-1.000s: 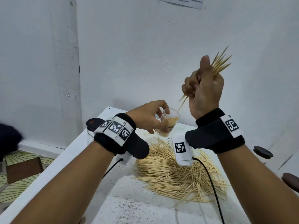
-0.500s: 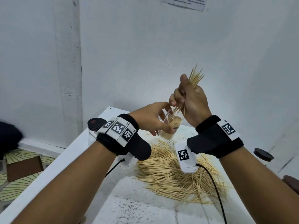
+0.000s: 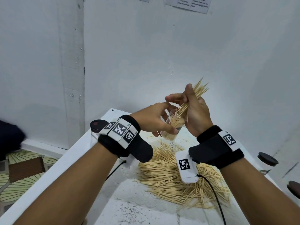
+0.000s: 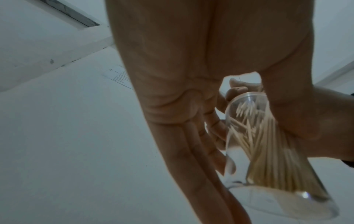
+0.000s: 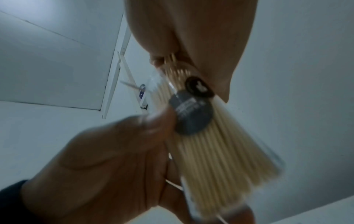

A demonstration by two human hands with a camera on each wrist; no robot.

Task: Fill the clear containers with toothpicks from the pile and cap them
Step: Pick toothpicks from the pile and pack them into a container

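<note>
White table [image 3: 84, 184]; both hands' fingers clamped, container [image 3: 170, 127] and toothpicks [image 3: 197, 93]; right-wrist-only sticker [image 5: 191, 115].

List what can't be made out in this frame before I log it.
- Printed text on the wall notices: head view, too small, cut by the top edge.
- Sticker wording on the clear container: right wrist view, motion blur.
- Far side of the toothpick pile: head view, hidden by both wristbands.
- Capped jar: head view, cut by the right edge.
</note>
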